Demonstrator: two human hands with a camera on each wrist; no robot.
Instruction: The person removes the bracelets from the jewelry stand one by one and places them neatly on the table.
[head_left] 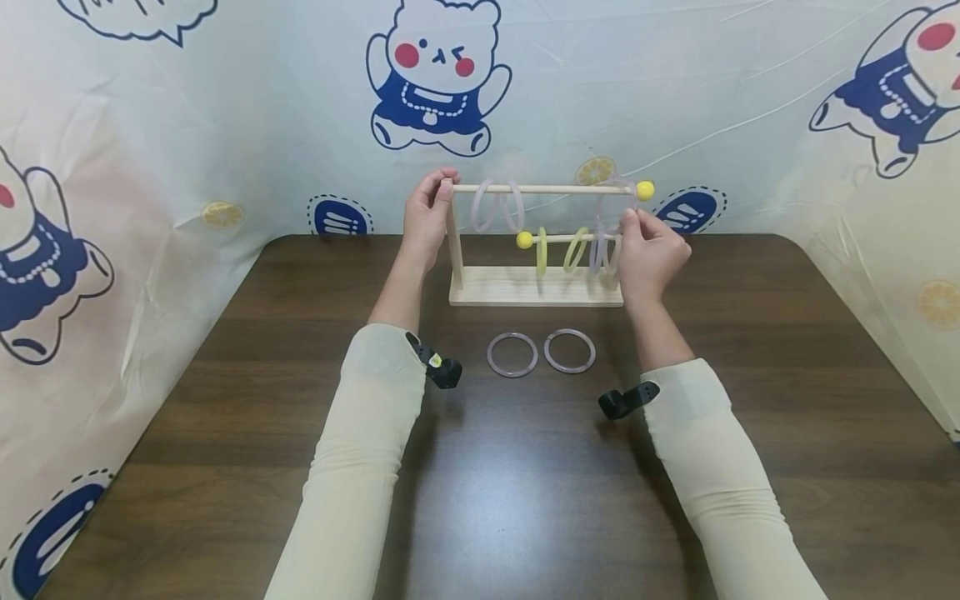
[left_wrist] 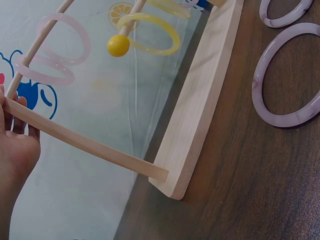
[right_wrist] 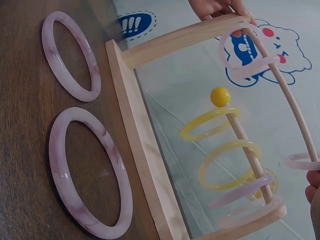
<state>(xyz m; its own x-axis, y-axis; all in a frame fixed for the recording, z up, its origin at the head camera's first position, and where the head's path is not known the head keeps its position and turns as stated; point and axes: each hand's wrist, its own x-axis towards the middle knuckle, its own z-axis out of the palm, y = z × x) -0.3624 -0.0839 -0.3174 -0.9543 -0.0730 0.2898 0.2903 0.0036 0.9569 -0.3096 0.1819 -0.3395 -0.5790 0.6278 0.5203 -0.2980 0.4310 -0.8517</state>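
A wooden bangle stand (head_left: 495,292) stands on the table, with a top rod and a shorter lower rod, each ending in a yellow ball. My left hand (head_left: 427,215) grips the top of its left post. At the right end of the top rod, my right hand (head_left: 654,254) pinches a pale translucent bangle (right_wrist: 295,165) that encircles the rod; fingers partly cover it. Two pale pink bangles (right_wrist: 231,71) hang near the top rod's left end. On the lower rod hang two yellow bangles (right_wrist: 201,172), a lilac bangle (right_wrist: 240,192) and a pale pink bangle (right_wrist: 250,214).
Two marbled lilac bangles, a left one (head_left: 490,356) and a right one (head_left: 570,370), lie flat on the brown table (head_left: 510,492) in front of the stand. Behind the table hangs a printed cloth (head_left: 285,108) with cartoon bears.
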